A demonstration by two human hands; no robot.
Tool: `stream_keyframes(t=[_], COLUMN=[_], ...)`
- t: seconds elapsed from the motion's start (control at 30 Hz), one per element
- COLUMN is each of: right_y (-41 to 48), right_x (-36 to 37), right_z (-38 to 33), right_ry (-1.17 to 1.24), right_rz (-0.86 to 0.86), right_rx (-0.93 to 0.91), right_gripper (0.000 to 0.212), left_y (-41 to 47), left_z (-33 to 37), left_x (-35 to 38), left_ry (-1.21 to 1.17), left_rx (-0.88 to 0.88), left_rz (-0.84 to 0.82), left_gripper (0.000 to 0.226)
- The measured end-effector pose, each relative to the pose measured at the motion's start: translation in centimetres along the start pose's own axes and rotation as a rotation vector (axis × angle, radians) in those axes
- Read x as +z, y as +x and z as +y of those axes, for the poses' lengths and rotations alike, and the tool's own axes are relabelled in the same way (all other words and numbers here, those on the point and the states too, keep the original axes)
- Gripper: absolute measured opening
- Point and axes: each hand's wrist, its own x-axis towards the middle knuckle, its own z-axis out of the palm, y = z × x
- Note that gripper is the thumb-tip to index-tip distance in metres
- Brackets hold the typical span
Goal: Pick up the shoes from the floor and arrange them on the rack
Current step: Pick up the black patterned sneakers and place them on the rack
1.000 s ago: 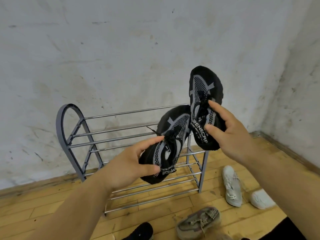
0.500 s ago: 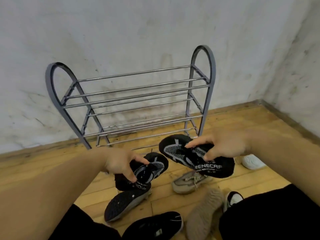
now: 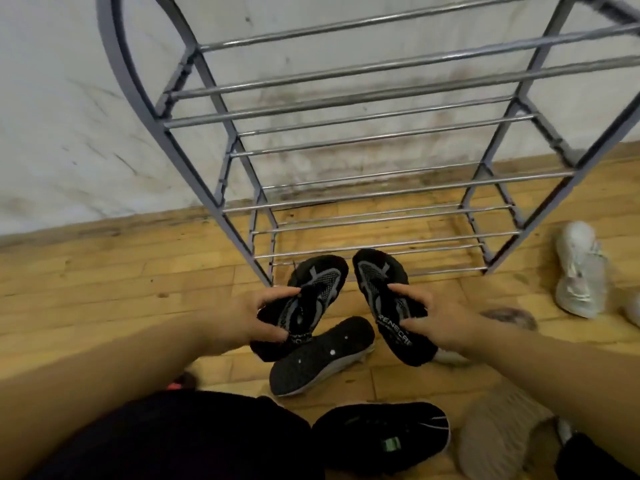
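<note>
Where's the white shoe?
In the head view, the white shoe lies on the wooden floor at the far right, just beside the rack's right foot. Another pale shoe next to it is cut off at the edge.

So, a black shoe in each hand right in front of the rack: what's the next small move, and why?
Probably ease both shoes forward and set them side by side on the bottom tier. The left hand grips one black shoe, the right hand its mate. Both toes point at the rack, whose lowest bars hold nothing.
</note>
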Motion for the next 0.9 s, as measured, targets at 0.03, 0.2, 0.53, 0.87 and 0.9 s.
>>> stream_keyframes(t=[0.03,0.2,0.53,0.87,0.9], right_y=[1.6,9.2,21.4,21.3,21.2], right_x=[1.3,5.8,5.4,7.5,7.5], right_z=[0.4,2.1,0.8,2.3,2.2], right_ry=[0.0,0.049,0.005,-0.461,-0.438], right_rz=[0.022,0.122,0.16,0.225,0.223], right_rx=[-0.025,-0.063,-0.046,-0.095,-0.096], right_gripper=[0.068,0.068,0.06,0.095,0.093], left_y=[1.2,7.8,18.1,20.7,20.8], left_z=[-1.7,-7.0,-7.9,-8.7,-8.7], left_x=[0.4,2.9,-0.8,0.7,0.8], left_ry=[-0.064,-0.316,-0.394,0.364,0.371], left_rx=[0.025,0.096,0.122,-0.1,-0.104], left_rz=[0.048,0.278,0.438,0.491,0.499], left_gripper=[0.077,0.076,0.069,0.101,0.096])
